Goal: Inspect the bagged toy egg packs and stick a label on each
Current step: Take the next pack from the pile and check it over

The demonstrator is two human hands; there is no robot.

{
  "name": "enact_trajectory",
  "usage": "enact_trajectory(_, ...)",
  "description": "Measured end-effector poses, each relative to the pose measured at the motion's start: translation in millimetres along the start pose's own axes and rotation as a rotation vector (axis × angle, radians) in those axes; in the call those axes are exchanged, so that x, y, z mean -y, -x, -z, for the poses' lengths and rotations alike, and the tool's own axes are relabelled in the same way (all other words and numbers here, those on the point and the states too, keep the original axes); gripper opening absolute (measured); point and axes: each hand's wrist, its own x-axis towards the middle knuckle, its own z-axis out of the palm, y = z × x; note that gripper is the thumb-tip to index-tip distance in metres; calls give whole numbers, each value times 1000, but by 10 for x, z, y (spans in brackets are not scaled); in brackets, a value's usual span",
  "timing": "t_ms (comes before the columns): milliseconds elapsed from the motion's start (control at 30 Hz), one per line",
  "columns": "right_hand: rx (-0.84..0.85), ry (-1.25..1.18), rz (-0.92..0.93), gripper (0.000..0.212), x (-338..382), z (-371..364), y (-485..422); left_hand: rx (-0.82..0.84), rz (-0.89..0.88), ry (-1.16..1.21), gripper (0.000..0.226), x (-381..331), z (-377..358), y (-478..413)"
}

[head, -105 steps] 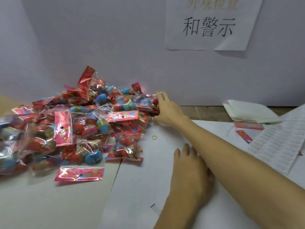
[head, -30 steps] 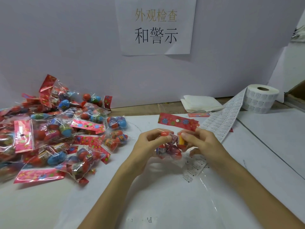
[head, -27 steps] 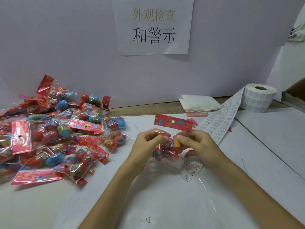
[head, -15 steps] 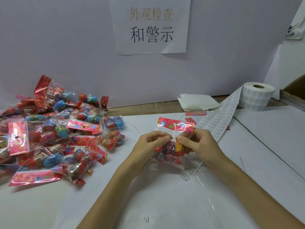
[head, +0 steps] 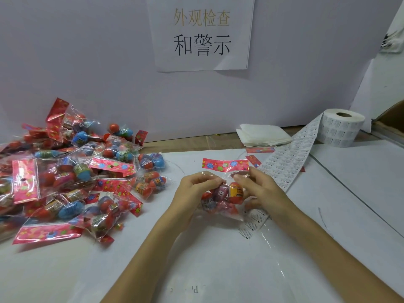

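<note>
Egg pack, one, held up for inspection over the table (head: 65, 270), front centre.

The pack (head: 225, 194) is pinched just under its header by the left hand (head: 196, 190) and right hand (head: 260, 189), fingers clamped on the film, apparently so that the bag is spread upright and the contents are shown. Clear bag, red flowered header, orange, pink and red eggs; no label is made out on it. The label strip (head: 290, 158) is laid within reach just beyond the right hand. The pile (head: 72, 176) is kept at left and the roll (head: 341, 130) is stood at back right.
</note>
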Motion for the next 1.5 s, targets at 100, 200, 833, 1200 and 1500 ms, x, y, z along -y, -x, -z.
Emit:
enact_trajectory(100, 23, 36, 3, 12, -14, -23, 11, -47, -8, 2, 19, -7, -1, 9)
enact_trajectory(200, 17, -2, 22, 4, -12, -33, 23, -59, -10, 29, 21, -15, -13, 29)
enact_trajectory(833, 81, 29, -18, 32, 9, 2, 43, -155, -127, 10, 12, 61, -45, -28)
enact_trajectory(1200, 151, -16, -49, 31, 70, -116, 109, -270, -1, 222, 29, 1, -3, -50)
enact_trajectory(1500, 127, -131, -115, 37, 65, -112, 97, -275, -22, 173, 24, 29, -31, -48)
